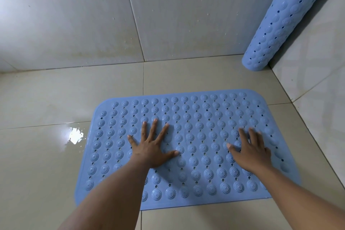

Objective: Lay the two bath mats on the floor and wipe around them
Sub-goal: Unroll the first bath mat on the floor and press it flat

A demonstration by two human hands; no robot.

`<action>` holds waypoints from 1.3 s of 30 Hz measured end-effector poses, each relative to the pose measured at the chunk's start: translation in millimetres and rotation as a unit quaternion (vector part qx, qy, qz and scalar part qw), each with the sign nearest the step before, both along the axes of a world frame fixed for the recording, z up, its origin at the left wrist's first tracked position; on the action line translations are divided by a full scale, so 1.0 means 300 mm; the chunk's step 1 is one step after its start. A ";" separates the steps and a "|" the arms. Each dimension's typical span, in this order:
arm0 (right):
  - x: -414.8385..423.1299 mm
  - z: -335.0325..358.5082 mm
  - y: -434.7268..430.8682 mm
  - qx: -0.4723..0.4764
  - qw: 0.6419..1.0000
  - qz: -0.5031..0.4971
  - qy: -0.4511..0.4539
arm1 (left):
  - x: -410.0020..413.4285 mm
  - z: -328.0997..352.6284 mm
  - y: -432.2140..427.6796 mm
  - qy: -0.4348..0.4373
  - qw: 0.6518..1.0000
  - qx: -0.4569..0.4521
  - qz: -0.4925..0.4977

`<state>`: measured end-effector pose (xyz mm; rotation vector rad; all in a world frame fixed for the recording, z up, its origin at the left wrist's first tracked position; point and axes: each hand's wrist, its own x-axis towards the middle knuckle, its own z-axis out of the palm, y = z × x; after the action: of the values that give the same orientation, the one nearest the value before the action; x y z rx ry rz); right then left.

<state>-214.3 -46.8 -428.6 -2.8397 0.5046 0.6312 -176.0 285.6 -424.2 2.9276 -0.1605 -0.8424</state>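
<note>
Beige floor tiles [56, 99] met pale, water-spotted wall tiles [74, 15] along the far edge of the floor, and a wet patch [75, 135] shone on the floor near the mat's left edge.

The left hand [152, 147] lay flat with its fingers spread wide, palm down, holding nothing, pressed onto the left-centre of the flat mat [196, 117]. The right hand [251, 150] was likewise opened wide and palm down on the right part of the same mat; its fingertips were slightly blurred. Both hands touched the mat's studded top and gripped nothing.

That blue mat, studded with round bumps and small holes, lay spread on the floor, its right edge near the right wall and its far edge well short of the back wall. It looked flat at every visible corner.

The rolled mat [291, 17], also blue, stood leaning in the far right corner of the floor, its lower end on the tiles, well apart from both hands.

By my judgement 1 of the 2 mats was laid and being pressed down; the 2nd remained to be unrolled and laid. Wiping looked not yet begun, and no cloth was in view.

No brand, label or writing could be read anywhere.
</note>
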 end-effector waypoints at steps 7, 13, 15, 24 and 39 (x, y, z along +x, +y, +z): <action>-0.019 0.001 0.019 -0.021 1.000 0.001 -0.013 | -0.013 -0.004 0.001 -0.025 1.000 -0.016 0.001; 0.037 0.014 -0.006 -0.030 0.991 0.079 -0.106 | 0.016 0.006 -0.042 -0.111 0.993 0.002 0.028; 0.116 0.023 -0.022 -0.024 0.988 0.089 -0.125 | 0.058 0.014 -0.090 -0.132 0.991 -0.006 0.030; 0.461 -0.016 -0.061 -0.022 0.982 0.117 -0.147 | 0.337 -0.012 -0.414 -0.175 0.983 -0.061 0.013; 0.436 -0.099 -0.057 -0.045 0.968 0.103 -0.224 | 0.327 -0.098 -0.467 -0.225 0.973 -0.034 0.047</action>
<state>-83.5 -63.8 -458.2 -3.0089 0.1643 -0.0184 -77.8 145.3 -453.5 2.9802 -0.0759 -0.1462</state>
